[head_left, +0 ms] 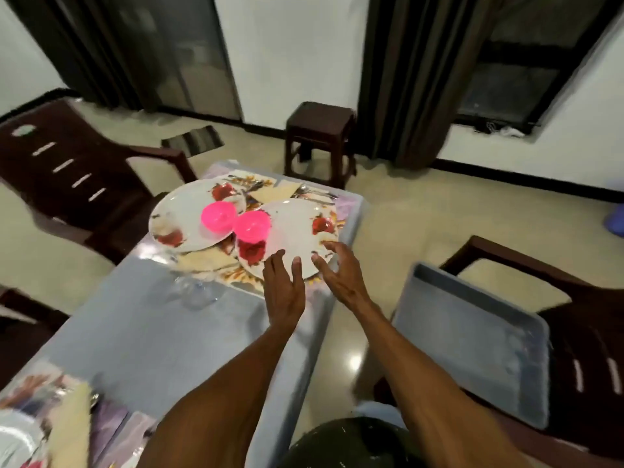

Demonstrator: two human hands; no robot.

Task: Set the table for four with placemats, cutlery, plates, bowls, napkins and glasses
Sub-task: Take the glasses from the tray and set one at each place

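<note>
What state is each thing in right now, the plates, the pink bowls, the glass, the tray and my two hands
Left plate: flat on the table, pink bowl on it.
Right plate: flat, overlapping the left plate's edge.
Left pink bowl: upright, empty.
Right pink bowl: upright, empty.
Glass: on the table, blurred.
Grey tray: empty, on a chair.
Left hand: open, holding nothing.
Right hand: open, holding nothing.

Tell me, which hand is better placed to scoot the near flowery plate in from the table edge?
Probably the right hand. It hovers open at the outer rim of the near white flowered plate, which lies by the table's right edge. The left hand is at the near rim, better for steadying the plate.
</note>
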